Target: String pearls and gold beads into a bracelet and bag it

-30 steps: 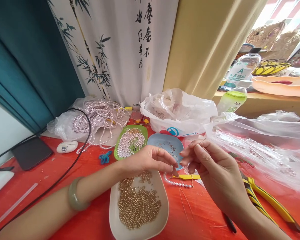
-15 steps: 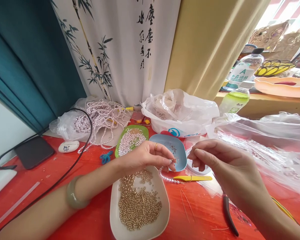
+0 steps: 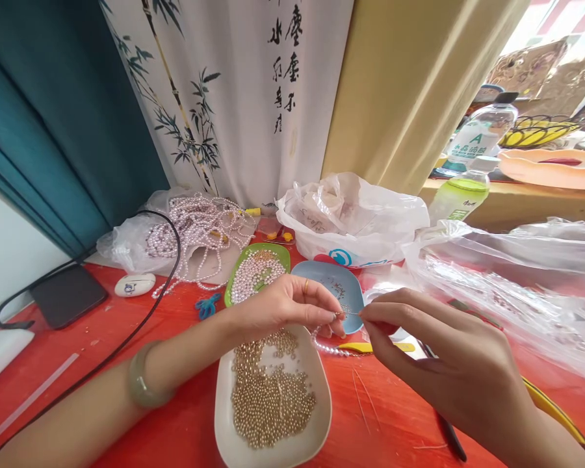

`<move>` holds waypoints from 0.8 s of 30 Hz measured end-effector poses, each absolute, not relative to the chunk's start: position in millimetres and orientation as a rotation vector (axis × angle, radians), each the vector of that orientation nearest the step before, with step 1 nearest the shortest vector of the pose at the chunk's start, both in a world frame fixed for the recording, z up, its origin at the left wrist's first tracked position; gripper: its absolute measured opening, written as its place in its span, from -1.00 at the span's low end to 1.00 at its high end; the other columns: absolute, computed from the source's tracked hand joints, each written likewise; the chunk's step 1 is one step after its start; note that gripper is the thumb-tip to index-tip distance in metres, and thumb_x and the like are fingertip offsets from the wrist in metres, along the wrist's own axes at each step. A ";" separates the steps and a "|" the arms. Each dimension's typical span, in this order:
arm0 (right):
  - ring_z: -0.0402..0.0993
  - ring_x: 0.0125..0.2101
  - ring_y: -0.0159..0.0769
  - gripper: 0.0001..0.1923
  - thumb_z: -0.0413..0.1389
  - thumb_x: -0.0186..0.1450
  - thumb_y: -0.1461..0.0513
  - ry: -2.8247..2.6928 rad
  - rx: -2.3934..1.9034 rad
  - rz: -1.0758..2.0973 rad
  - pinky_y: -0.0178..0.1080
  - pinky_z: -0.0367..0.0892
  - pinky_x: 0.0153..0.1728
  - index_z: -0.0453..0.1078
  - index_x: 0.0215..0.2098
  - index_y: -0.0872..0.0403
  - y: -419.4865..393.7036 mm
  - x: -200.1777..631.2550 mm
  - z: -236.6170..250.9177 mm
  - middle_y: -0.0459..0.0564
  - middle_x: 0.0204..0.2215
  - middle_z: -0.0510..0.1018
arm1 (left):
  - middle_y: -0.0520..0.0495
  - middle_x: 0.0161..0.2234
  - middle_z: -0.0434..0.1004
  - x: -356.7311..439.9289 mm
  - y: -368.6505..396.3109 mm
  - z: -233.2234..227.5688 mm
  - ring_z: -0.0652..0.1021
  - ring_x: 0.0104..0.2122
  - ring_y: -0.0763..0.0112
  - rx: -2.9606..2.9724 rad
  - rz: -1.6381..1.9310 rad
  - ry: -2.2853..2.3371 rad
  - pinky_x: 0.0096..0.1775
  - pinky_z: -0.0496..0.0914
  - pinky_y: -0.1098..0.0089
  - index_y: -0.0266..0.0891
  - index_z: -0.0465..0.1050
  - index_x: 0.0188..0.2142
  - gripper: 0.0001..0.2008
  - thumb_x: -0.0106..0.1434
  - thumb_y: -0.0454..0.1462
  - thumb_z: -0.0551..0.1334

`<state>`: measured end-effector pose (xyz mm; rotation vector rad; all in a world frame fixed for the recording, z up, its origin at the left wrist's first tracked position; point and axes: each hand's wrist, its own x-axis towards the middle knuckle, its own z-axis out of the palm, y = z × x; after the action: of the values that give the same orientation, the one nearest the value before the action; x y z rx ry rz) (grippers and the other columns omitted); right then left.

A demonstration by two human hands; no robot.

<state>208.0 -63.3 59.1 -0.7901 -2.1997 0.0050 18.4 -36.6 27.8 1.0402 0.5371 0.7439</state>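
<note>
My left hand [image 3: 305, 305] is closed in a pinch on the end of a strand of pearl beads [image 3: 325, 347], which hangs below its fingers and trails to the right. A fine thread [image 3: 353, 314] stretches from those fingertips to my right hand [image 3: 448, 351], whose thumb and forefinger are closed on its other end. Under my left hand sits a white tray [image 3: 325, 422] of gold beads [image 3: 273, 403]. Just behind the fingertips is a blue dish [image 3: 316, 270] with a few tiny beads. Yellow tweezers [image 3: 403, 348] lie beneath my right hand, partly covered.
A green tray [image 3: 283, 255] holds pink and gold beads. Pink bead strands [image 3: 199, 224] are heaped at the back left, near a phone [image 3: 68, 296] and black cable. Plastic bags [image 3: 355, 221] line the back. Pliers [image 3: 451, 439] lie partly under my right arm.
My right hand has turned over and moved slightly left, its fingertips nearer my left hand. The thread now shows taut between them. My left hand has barely moved.
</note>
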 end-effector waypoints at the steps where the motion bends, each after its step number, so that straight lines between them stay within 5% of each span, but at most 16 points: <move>1: 0.32 -0.57 -0.53 -0.83 0.05 0.11 0.46 -2.197 -0.789 0.011 -0.44 0.24 -0.53 0.34 -0.44 0.08 -63.0 208.3 59.1 -0.15 -0.55 0.46 | 0.00 -0.52 0.53 18.3 -36.5 28.2 0.50 -0.48 0.54 1.039 0.740 0.540 -0.36 0.33 0.49 -0.32 0.45 -0.45 -0.96 0.03 -0.40 0.27; 24: 0.27 -0.59 -0.52 -0.84 0.06 0.12 0.45 -2.210 -0.778 0.203 -0.43 0.24 -0.56 0.34 -0.43 0.08 -62.7 209.5 59.6 -0.15 -0.58 0.40 | -0.02 -0.52 0.54 17.0 -35.2 28.2 0.50 -0.49 0.55 1.100 0.741 0.559 -0.37 0.33 0.50 -0.34 0.48 -0.43 -0.94 0.04 -0.37 0.28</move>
<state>209.5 -62.7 59.6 -0.7779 -2.2101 0.2032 17.0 -35.2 28.2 1.0998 0.5595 0.7407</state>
